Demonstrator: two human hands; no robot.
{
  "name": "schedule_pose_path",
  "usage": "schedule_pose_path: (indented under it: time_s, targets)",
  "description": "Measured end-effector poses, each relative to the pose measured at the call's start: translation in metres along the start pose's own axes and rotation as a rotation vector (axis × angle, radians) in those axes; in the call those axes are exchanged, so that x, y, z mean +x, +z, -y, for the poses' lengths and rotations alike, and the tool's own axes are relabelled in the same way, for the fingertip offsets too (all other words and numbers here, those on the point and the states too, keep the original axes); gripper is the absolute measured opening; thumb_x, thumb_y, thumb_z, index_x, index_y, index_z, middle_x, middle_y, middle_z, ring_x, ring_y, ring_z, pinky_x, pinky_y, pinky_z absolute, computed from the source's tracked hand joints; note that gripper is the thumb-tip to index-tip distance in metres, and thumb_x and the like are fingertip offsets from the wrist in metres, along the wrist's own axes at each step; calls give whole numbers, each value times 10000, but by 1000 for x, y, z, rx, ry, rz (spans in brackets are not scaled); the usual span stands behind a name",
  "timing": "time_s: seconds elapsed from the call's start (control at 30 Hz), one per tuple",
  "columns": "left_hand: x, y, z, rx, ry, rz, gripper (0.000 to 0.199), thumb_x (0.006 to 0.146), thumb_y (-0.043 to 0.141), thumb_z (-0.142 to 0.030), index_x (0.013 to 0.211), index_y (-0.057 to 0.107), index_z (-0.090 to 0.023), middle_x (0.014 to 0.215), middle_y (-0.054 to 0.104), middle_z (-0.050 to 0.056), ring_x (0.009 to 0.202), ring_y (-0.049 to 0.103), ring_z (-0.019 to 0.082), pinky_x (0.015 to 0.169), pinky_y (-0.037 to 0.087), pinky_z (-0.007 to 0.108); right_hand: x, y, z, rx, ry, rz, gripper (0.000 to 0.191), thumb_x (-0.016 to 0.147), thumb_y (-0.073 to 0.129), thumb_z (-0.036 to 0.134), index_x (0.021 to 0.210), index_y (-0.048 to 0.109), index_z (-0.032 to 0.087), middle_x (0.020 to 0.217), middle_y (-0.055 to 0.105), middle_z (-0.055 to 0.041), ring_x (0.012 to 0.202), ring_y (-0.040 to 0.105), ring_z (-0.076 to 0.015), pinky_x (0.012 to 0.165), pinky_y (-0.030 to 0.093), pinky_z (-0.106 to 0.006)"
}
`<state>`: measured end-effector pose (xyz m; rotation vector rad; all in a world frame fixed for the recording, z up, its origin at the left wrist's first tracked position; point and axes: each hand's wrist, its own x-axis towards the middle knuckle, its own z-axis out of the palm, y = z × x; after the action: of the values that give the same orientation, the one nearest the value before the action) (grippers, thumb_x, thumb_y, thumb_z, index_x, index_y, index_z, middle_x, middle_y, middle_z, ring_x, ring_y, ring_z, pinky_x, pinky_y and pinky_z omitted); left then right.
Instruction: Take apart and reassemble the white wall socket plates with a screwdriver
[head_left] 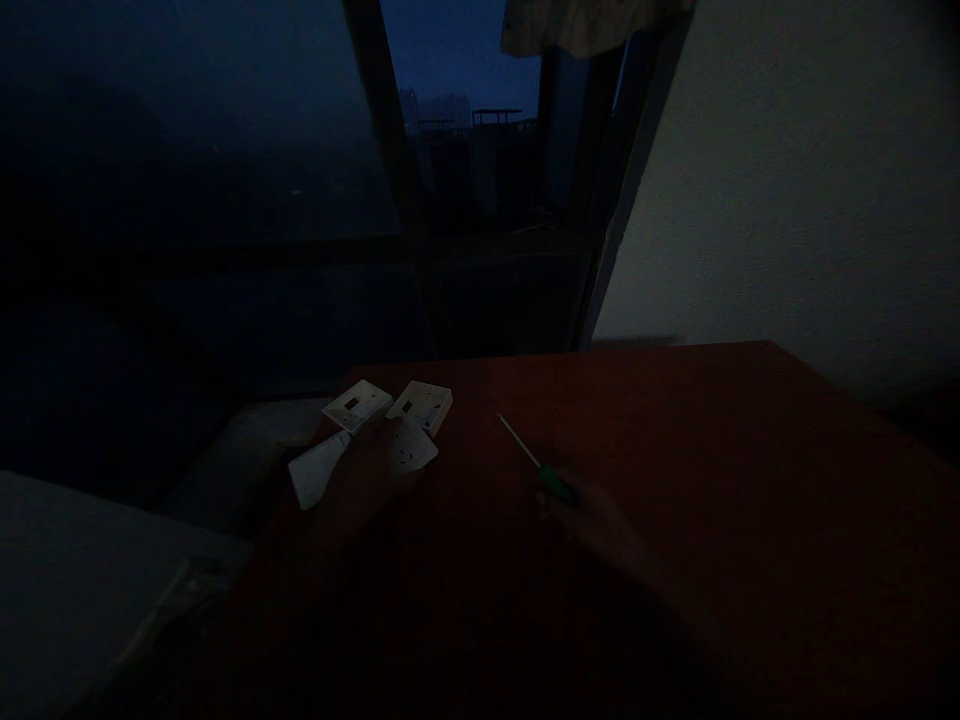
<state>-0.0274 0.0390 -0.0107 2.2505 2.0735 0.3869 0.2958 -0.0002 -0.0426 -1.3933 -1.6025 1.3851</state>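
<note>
In dim light my right hand (592,515) is closed round the green handle of a screwdriver (555,484), whose thin shaft points up and left over the table. My left hand (367,475) is at the left of the table, its fingers and thumb around a white socket faceplate (411,446) with small slots. Touching or close behind it are two white back boxes, one at the left (357,405) and one at the right (425,402), each with a dark opening. Another plain white plate (316,470) lies left of my left hand, partly covered by it.
The reddish-brown table (675,430) runs up to a dark-framed window (416,245) at the back. A pale wall (787,200) rises at the right. Beyond the table's left edge is a light-coloured surface (90,570).
</note>
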Motion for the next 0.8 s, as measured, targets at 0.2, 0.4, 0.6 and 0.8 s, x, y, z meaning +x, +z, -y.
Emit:
schedule_pose_path:
  time_s: [0.2, 0.4, 0.6, 0.8]
  targets:
    - [3, 0, 0, 15, 62, 17, 747, 708, 687, -350, 1368, 391, -165, 1455, 386, 165, 1349, 341, 378, 1085, 335, 502, -2, -1, 6, -30, 37, 4, 265, 812, 558, 413, 953, 601, 193, 765, 632, 5, 640, 580, -129, 541, 458, -227]
    - [-1, -2, -2, 59, 104, -1, 775, 722, 701, -376, 1377, 360, -141, 1459, 375, 147, 1342, 333, 392, 1093, 315, 487, -2, 0, 5, 19, 43, 15, 316, 826, 542, 455, 981, 589, 184, 742, 621, 9, 587, 554, -118, 503, 433, -221]
    - [-3, 0, -1, 94, 124, -58, 768, 714, 720, -408, 1364, 378, -185, 1429, 400, 147, 1292, 399, 373, 1056, 366, 496, -3, 0, 4, 3, -59, 0, 328, 865, 503, 506, 903, 608, 198, 714, 596, 13, 615, 543, -120, 538, 423, -220]
    - [-11, -8, -4, 39, 170, -244, 530, 820, 602, -369, 1293, 454, -182, 1306, 506, 140, 1230, 455, 344, 1040, 381, 504, -6, 2, 3, -84, -158, -48, 276, 935, 403, 397, 958, 601, 206, 759, 624, -3, 684, 578, -139, 630, 454, -249]
